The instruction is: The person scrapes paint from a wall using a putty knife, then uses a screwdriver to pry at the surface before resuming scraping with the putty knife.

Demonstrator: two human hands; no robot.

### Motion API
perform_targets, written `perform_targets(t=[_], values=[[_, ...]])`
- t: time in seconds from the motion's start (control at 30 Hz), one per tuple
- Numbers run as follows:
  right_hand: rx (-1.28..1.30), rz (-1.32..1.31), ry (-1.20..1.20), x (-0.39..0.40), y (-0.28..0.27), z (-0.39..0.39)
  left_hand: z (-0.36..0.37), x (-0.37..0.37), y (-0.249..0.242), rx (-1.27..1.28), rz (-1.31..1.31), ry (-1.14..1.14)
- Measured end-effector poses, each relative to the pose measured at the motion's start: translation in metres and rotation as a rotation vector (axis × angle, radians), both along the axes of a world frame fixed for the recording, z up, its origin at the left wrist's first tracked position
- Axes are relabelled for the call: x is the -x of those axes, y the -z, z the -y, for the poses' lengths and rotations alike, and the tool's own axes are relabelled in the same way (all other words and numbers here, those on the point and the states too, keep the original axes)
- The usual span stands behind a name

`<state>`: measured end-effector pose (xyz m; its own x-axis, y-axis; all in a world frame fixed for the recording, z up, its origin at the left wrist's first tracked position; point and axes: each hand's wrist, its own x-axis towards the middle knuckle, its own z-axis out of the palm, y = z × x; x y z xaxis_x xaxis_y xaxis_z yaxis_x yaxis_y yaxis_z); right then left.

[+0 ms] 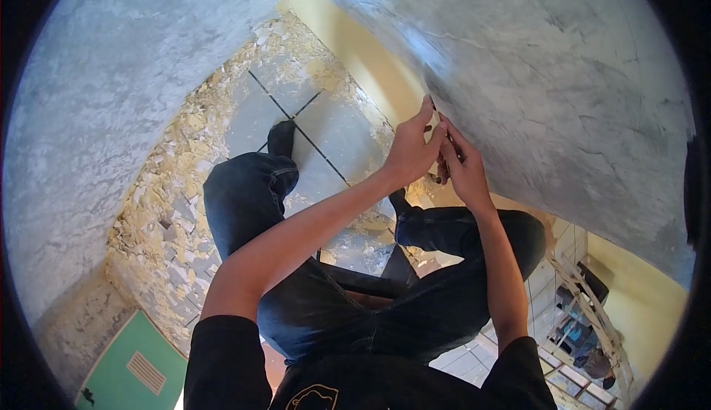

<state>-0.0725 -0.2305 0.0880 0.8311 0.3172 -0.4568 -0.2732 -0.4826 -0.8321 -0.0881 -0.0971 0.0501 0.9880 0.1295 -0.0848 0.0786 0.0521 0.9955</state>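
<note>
My left hand (412, 147) and my right hand (465, 171) meet in front of the wall, close to the border between grey surface and yellow paint. The fingers of both hands are closed around a small, thin object with dark parts, mostly hidden by the fingers; I cannot make out its kind. The grey wall (548, 91) rises just beyond my fingertips. Below it runs a band of yellow paint (348, 40), which my hands partly overlap.
Paint flakes (174, 225) cover the tiled floor (326, 125) along the left wall (133, 77). My bent legs (311, 306) straddle a dark seat (363, 280). A green panel (141, 365) stands at lower left. A wooden frame (592, 299) and assorted items lie at lower right.
</note>
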Motion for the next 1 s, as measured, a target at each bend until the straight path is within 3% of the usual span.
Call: perform_targets(t=[0.1, 0.2, 0.4, 0.47, 0.57, 0.77, 0.9, 0.97, 1.0], values=[[-0.091, 0.099, -0.001, 0.003, 0.006, -0.004, -0.002, -0.003, 0.0, -0.008, -0.032, 0.025], [-0.122, 0.037, 0.052, 0.005, 0.0, -0.009, -0.003, -0.005, 0.011, -0.071, 0.141, -0.033], [-0.058, -0.042, -0.006, 0.003, -0.008, 0.0, -0.004, 0.003, 0.001, 0.041, -0.081, 0.098], [0.038, 0.008, -0.067, 0.003, -0.007, 0.002, 0.0, 0.004, 0.012, -0.146, 0.173, -0.021], [-0.018, -0.072, 0.022, 0.005, -0.015, -0.007, -0.005, 0.005, 0.007, -0.073, 0.011, 0.083], [-0.04, -0.056, 0.093, 0.003, -0.017, -0.01, 0.0, -0.003, 0.007, 0.05, 0.09, 0.024], [-0.021, -0.062, 0.093, 0.003, -0.015, -0.006, 0.003, -0.004, 0.001, -0.017, 0.147, -0.045], [-0.004, -0.036, 0.112, 0.004, -0.01, -0.004, -0.012, -0.006, -0.028, 0.053, -0.147, 0.13], [-0.005, -0.034, 0.11, 0.006, -0.011, -0.004, -0.01, -0.007, -0.025, 0.052, -0.145, 0.128]])
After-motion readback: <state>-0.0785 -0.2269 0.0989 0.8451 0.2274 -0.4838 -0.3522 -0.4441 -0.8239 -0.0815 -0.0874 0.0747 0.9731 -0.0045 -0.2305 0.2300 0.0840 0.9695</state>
